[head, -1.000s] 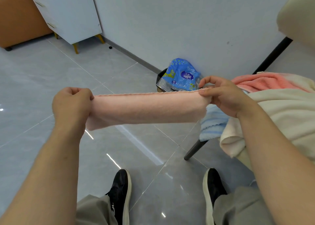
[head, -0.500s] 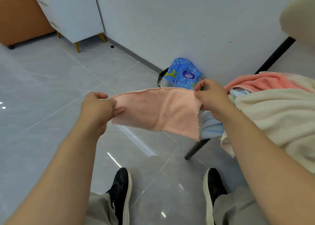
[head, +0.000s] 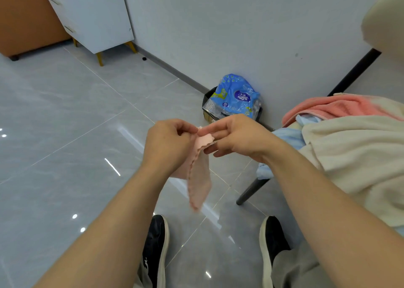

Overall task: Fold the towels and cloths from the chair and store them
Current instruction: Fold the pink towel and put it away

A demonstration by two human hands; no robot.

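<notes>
Pink cloth [head: 200,178] is up in the air just left of the chair [head: 251,190] as the camera sees it, doubled over and hanging down as a narrow strip with its wavy edge showing. The lower tip is a bit blurry, so I can't say much about it. Both hands are together at the top of it. The left hand [head: 168,148] has its fingers curled in and pinches the upper corner. The right hand [head: 238,134] pinches the same spot between thumb and forefinger, with the other fingers sticking out loosely underneath. The knuckles nearly touch, and both forearms come in from the bottom corners and angle toward each other.

On the chair seat there's a pile. A big cream towel [head: 360,156] is draped over the near side, a coral towel [head: 341,107] is bunched behind it, and a light blue cloth [head: 288,136] pokes out from under the cream one and hangs off the seat edge right beside the right wrist. The right forearm covers part of the cream towel.

Behind the hands, against the wall [head: 218,25] left of the chair, sits a dark bin [head: 208,101] with a blue plastic pack [head: 237,95] stuffed in it. Well off from the chair, in the far corner, stand a white cabinet [head: 91,14] and a brown couch [head: 26,21]. Black shoes [head: 156,250] are planted on the glossy grey floor [head: 65,134] near the chair leg.
</notes>
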